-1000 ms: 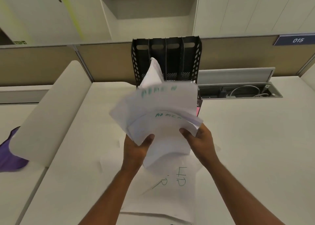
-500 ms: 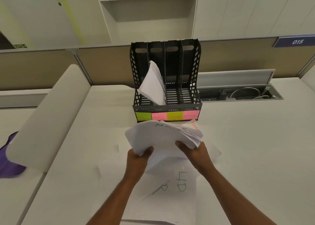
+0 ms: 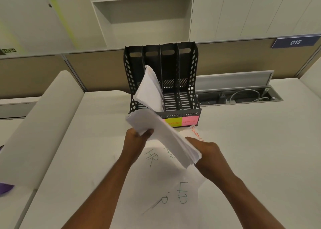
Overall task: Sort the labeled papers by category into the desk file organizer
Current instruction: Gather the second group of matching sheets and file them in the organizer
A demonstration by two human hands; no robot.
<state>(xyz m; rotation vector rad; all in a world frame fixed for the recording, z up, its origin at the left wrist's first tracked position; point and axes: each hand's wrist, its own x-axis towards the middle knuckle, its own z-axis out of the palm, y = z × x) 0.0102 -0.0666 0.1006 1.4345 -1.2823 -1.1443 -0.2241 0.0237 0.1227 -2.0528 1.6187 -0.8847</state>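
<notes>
Head view shows the left hand [image 3: 137,138] and right hand [image 3: 205,150], fingers closed, gripping opposite ends of a paper stack [image 3: 163,135] whose long axis slants down-right, just before the file organizer [image 3: 189,91] beyond.

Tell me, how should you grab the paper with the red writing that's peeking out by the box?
Probably by its bare far corner, coming from the right. That sheet lies flat on the desk in front of the organizer, and its near part is tucked under the stack and the right hand, so pinch the loose corner with the fingers and slide it out.
</notes>
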